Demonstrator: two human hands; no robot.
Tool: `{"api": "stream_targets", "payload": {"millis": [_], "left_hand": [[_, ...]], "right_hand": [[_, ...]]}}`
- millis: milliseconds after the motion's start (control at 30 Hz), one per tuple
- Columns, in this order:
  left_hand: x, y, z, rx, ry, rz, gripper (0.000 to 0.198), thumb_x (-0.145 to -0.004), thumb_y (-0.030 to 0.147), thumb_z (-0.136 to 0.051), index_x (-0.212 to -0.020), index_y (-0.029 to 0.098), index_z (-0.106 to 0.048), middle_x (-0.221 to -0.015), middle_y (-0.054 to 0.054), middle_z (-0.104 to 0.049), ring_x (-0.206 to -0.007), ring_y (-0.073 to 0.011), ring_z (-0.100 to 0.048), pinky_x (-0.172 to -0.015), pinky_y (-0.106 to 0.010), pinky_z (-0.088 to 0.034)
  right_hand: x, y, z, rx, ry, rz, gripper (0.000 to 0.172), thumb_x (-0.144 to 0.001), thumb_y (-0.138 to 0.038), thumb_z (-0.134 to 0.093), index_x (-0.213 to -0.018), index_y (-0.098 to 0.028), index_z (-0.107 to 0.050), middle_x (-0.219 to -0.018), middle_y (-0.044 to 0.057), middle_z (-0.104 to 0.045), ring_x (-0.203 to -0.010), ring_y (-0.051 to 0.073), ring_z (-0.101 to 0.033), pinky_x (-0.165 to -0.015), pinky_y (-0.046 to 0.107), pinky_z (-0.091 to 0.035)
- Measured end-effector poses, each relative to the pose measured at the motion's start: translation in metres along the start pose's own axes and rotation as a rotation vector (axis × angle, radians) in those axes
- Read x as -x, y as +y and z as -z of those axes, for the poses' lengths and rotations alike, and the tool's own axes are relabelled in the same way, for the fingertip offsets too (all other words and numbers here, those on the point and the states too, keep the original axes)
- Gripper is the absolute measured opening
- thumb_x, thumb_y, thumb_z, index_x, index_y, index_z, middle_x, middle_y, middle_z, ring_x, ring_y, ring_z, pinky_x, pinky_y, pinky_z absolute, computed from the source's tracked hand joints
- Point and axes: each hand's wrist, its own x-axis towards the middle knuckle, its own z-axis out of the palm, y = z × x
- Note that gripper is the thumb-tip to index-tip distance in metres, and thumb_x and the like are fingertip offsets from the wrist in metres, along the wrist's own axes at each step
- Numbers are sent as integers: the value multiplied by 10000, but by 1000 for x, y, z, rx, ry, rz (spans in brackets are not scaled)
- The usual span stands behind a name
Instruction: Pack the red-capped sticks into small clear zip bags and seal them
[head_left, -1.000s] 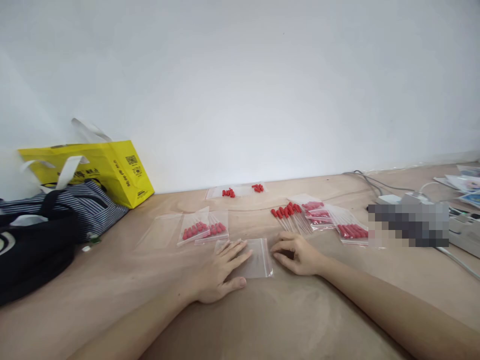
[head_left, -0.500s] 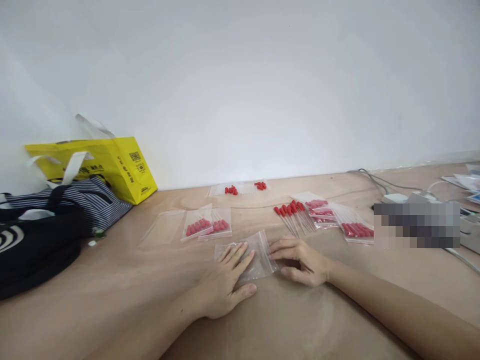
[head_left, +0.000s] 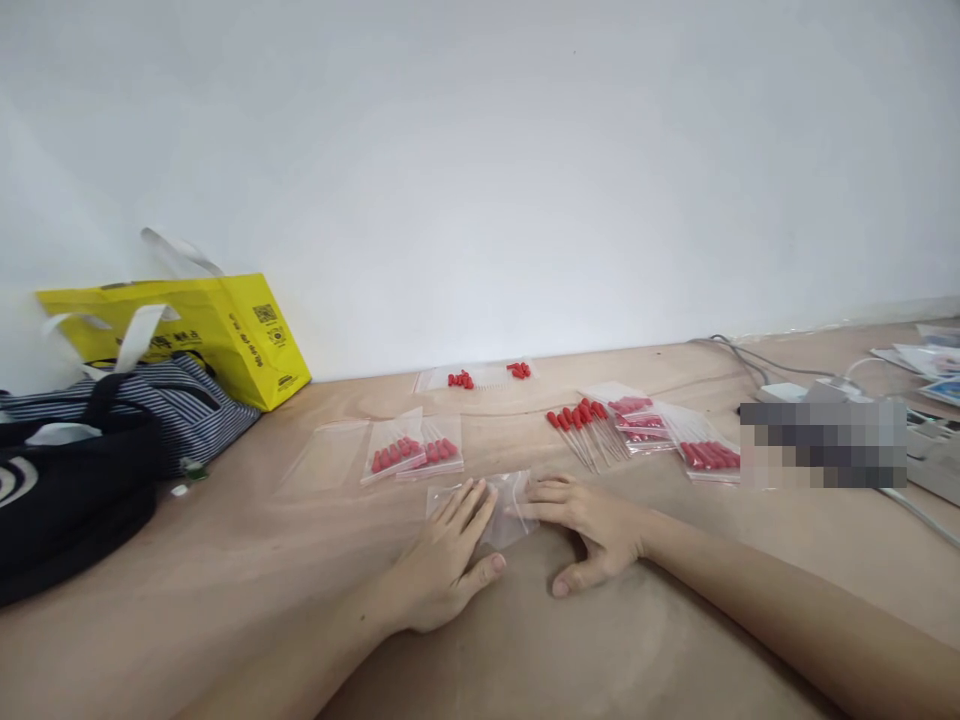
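Observation:
A clear zip-lock bag point(head_left: 510, 510) lies flat on the table between my hands; nothing shows inside it. My left hand point(head_left: 450, 565) is open, fingers spread and resting on the bag's left part. The fingers of my right hand point(head_left: 589, 525) touch the bag's right edge, with the thumb held apart on the table side. Beyond my right hand lie loose droppers point(head_left: 581, 420) with red rubber bulbs and thin clear stems. Bags of red-bulbed droppers point(head_left: 709, 450) sit to their right. Two more filled bags point(head_left: 409, 455) rest beyond my left hand.
At the wall lies a clear bag with small red bulbs point(head_left: 461, 380) on it. Flat clear bags point(head_left: 322, 455) lie at left. A yellow bag point(head_left: 262, 340), a striped bag point(head_left: 202, 410) and a black bag point(head_left: 82, 500) stand far left. Cables and a white adapter point(head_left: 787, 392) are at right.
My right hand has moved slightly left over the bag's right edge, and its thumb has opened away from the fingers. The bag's right edge looks folded or wrinkled now. My left hand stays nearly still.

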Motion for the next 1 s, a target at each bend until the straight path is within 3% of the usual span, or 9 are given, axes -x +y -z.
{"api": "stream_targets", "payload": {"millis": [267,433,567,667,767,867,1000], "left_hand": [[0,-9,-5,44,61,30,632,-877,511,-200,-1363,123,-84,-1409,-101,-135,-1280,-238,-116,-1023,-414,-169],[-3,-17,-2,32,90,31,589,-880,485,-237,-1351,140,-162,-1387,-85,-226,-1266,-242,-169,-1018,-422,-180],[-4,-18,0,14,51,-16,660,-845,544,-285,-1353,146,-146,-1406,-88,-159,-1279,-248,-110,-1020,-427,-172],[-4,-19,-1,0,52,-49,712,-821,579,-307,-1356,143,-133,-1409,-97,-140,-1281,-258,-88,-1025,-434,-155],[-4,-20,-3,-16,77,-51,630,-861,531,-251,-1351,147,-160,-1406,-83,-159,-1282,-236,-103,-1034,-418,-141],[-4,-18,-2,-21,82,-40,591,-881,498,-218,-1348,139,-170,-1404,-80,-170,-1282,-224,-108,-1034,-417,-141],[-3,-15,-1,-18,76,-7,583,-885,480,-214,-1343,121,-179,-1399,-94,-182,-1280,-215,-129,-1032,-409,-156]], "right_hand": [[-4,1,2,-1,-18,-56,809,-626,-493,-604,-1314,-230,-269,-1021,77,-480,-957,200,-467,-921,427,-256],[1,3,3,-124,42,-95,663,-652,-465,-602,-1240,-227,-409,-992,65,-515,-941,176,-487,-926,399,-271],[4,6,6,-265,101,-144,430,-679,-425,-595,-1040,-191,-589,-953,55,-564,-881,151,-528,-821,296,-379],[1,17,12,-176,234,-370,285,-748,-391,-517,-835,-152,-645,-817,51,-604,-748,132,-554,-693,248,-415],[-8,36,20,214,405,-817,241,-766,-322,-467,-764,-146,-632,-788,70,-617,-741,162,-552,-672,273,-396],[-19,52,25,445,329,-1131,241,-761,-289,-437,-787,-138,-623,-861,108,-623,-838,216,-552,-710,319,-377],[-30,60,24,489,205,-1260,260,-757,-273,-433,-864,-119,-613,-915,134,-619,-891,243,-546,-745,359,-356]]}}
